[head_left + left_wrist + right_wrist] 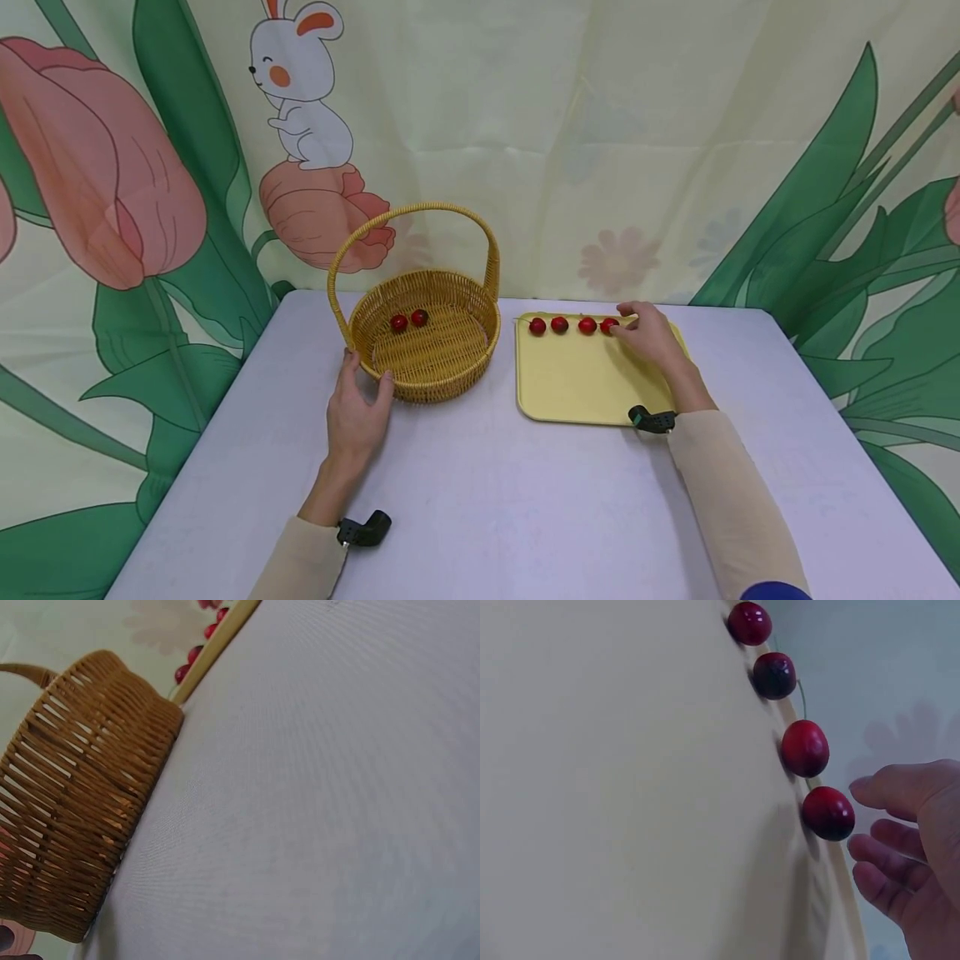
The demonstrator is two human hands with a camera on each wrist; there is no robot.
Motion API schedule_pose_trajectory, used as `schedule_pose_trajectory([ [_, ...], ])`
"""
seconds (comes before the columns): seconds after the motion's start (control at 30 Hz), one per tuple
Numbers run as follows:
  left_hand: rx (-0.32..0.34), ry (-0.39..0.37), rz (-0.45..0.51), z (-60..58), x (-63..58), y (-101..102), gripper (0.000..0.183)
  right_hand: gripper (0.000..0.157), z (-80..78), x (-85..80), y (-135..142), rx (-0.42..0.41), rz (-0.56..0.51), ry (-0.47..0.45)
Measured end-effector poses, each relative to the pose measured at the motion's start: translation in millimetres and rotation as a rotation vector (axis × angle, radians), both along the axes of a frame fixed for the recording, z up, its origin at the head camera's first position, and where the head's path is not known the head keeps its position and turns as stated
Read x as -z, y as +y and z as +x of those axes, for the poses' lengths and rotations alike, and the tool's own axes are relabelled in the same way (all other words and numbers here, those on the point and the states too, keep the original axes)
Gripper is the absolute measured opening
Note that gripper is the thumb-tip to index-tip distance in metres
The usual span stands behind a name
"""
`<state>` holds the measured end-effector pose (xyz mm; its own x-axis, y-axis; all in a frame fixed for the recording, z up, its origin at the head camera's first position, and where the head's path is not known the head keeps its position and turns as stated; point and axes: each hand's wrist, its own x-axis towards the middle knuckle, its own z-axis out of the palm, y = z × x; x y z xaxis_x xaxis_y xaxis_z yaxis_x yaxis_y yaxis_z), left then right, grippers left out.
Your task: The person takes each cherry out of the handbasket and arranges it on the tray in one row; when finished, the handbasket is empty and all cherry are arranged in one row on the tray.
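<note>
My left hand (357, 421) rests against the near left side of a round wicker basket (442, 388), thumb and fingers spread. Two dark red cherries lie inside, one cherry (399, 322) beside another (420, 317). Along the far edge of a yellow tray (570, 383), several cherries sit in a row. My right hand (651, 335) reaches over the tray to the rightmost cherry (829, 814); in the right wrist view its bent fingers and thumb are just apart from that cherry. The left wrist view shows the basket's woven side (82, 780), with the left hand almost wholly out of frame.
A tall arched handle (420, 207) rises over the basket. Basket and tray stand side by side on a table with a white cloth (495, 508). Behind the table hangs a curtain (525, 125) printed with tulips and a rabbit.
</note>
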<state>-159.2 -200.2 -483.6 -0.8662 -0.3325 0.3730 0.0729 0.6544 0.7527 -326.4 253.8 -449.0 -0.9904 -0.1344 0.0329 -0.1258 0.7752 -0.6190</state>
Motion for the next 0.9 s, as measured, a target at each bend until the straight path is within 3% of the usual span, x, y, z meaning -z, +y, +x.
schedule_pose_trajectory([
  [0.9, -0.006, -0.003, 0.003, 0.1, -1.6, 0.6, 0.073, 0.053, 13.5, -34.3, -38.5, -0.064, -0.063, 0.140],
])
